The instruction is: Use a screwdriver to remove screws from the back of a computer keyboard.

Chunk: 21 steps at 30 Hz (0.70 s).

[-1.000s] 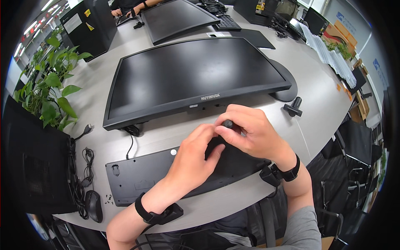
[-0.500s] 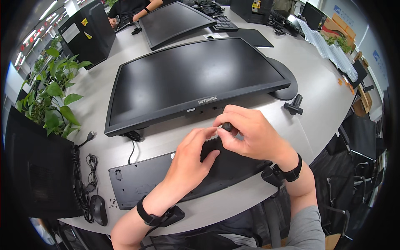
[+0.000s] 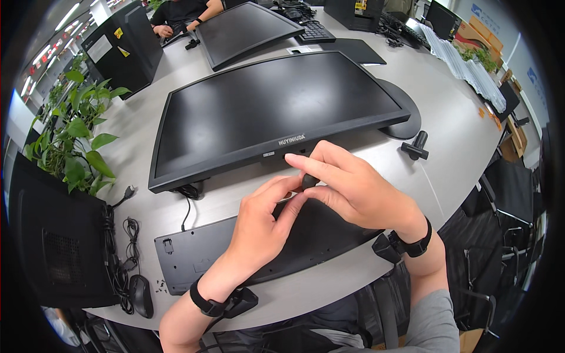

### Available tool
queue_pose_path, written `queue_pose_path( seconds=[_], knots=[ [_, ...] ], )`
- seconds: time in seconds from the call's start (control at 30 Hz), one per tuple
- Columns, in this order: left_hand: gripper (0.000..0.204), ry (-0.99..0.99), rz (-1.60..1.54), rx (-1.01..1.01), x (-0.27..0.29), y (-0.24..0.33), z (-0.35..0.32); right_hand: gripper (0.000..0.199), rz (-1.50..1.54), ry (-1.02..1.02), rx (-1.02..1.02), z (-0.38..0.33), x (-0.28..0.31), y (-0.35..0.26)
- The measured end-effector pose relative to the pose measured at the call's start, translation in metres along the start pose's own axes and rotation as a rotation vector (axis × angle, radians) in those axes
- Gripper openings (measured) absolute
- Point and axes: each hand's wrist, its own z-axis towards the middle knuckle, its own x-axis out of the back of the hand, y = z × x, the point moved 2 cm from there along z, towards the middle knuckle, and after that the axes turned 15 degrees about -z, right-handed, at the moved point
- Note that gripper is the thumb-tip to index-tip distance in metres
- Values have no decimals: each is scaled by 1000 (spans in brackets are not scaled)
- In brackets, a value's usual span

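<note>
A black keyboard (image 3: 194, 250) lies underside up along the near edge of the table. Above its far edge, my right hand (image 3: 365, 197) grips the dark rounded handle of a screwdriver (image 3: 309, 181) between thumb and fingers, the index finger stretched past it. The shaft and tip are hidden by fingers. My left hand (image 3: 256, 226) pinches at the lower end of the same tool, thumb and fingertips together. Whether a screw sits there cannot be seen. Several small dark screws (image 3: 161, 286) lie beside the keyboard's left end.
A large monitor (image 3: 276, 106) lies screen up just beyond my hands, near a round stand base (image 3: 403, 112) and a small black stand part (image 3: 415, 147). To the left are a mouse (image 3: 140, 296), coiled cables (image 3: 130, 241) and a leafy plant (image 3: 76, 126). Another person (image 3: 182, 17) sits across.
My left thumb has closed in against the fingertips at the tool. The right index finger has straightened away from the handle, and both hands have shifted slightly left.
</note>
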Motion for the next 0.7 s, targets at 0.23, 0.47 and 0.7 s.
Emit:
queue_pose_path(
  seconds=[0.23, 0.47, 0.7],
  knots=[
    [19, 42, 63, 32, -2, 5, 5, 42, 3, 187, 41, 4, -5, 2],
    [23, 79, -28, -22, -4, 9, 5, 32, -39, 163, -82, 0, -3, 2],
    [24, -6, 67, -4, 0, 5, 7, 28, 23, 258, 23, 5, -5, -9]
  ],
)
